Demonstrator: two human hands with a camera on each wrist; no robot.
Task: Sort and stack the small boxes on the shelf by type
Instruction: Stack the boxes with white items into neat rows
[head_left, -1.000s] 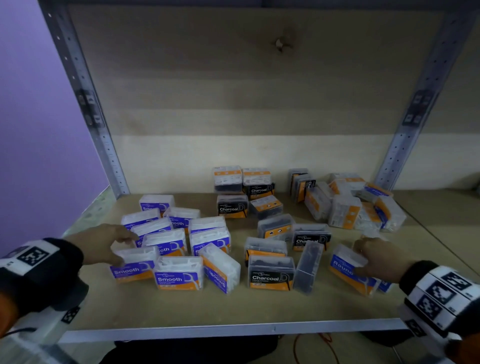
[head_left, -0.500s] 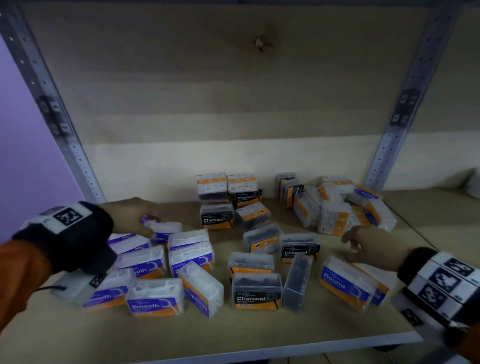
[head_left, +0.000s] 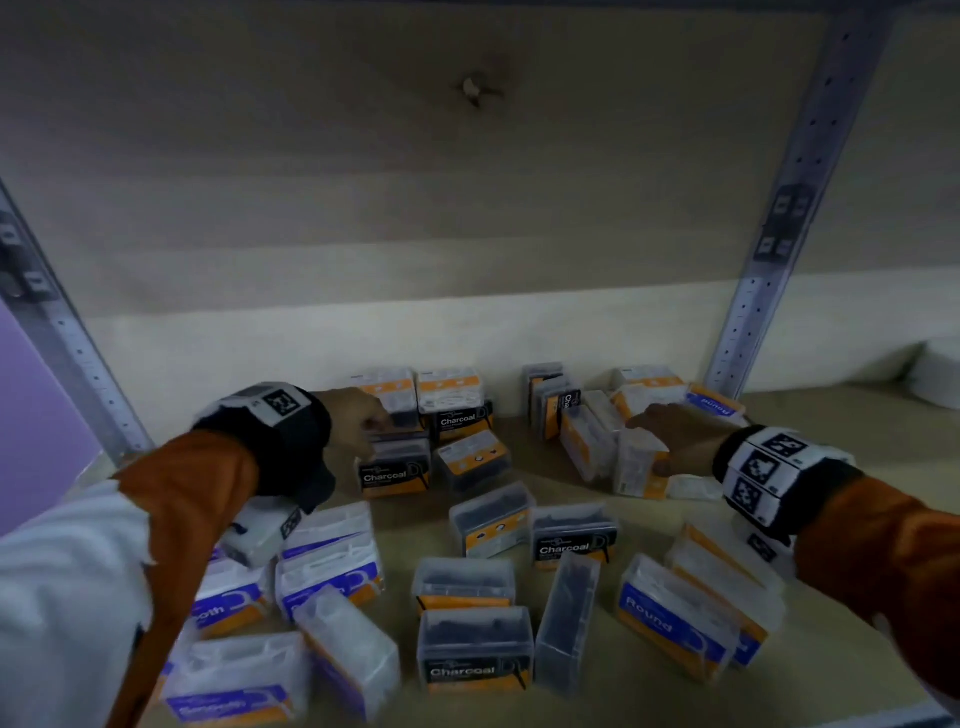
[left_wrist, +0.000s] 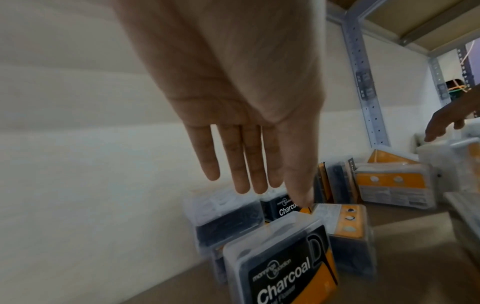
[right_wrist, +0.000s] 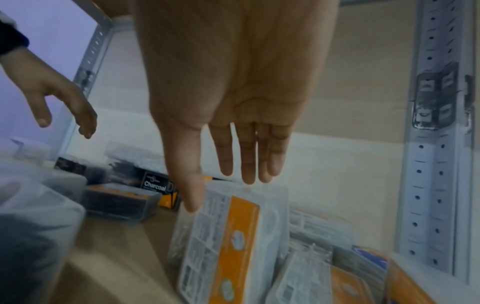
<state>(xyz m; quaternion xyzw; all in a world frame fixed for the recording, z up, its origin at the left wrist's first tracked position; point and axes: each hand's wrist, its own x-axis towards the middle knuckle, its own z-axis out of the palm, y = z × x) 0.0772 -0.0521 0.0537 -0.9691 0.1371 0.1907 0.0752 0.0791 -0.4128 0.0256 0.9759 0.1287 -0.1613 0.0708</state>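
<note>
Small clear boxes lie scattered on the wooden shelf (head_left: 831, 415). Purple "Smooth" boxes (head_left: 332, 566) sit front left, dark "Charcoal" boxes (head_left: 395, 473) in the middle and back, blue "Round" boxes (head_left: 670, 618) front right. My left hand (head_left: 363, 423) hovers over the back Charcoal boxes (left_wrist: 283, 267); in the left wrist view this hand (left_wrist: 272, 193) has straight fingers and holds nothing. My right hand (head_left: 670, 431) reaches over a white box with an orange label (head_left: 636, 467). The right wrist view shows that hand (right_wrist: 221, 191) flat and empty, just above the box (right_wrist: 228, 236).
Perforated metal uprights stand at the back left (head_left: 62, 338) and back right (head_left: 779, 234). The pale back wall (head_left: 467, 338) is close behind the rear boxes. A white object (head_left: 940, 374) lies on the neighbouring shelf bay to the right.
Both hands left the front boxes and reached toward the back: the left from the Smooth boxes to the Charcoal group, the right from the Round box to the white boxes.
</note>
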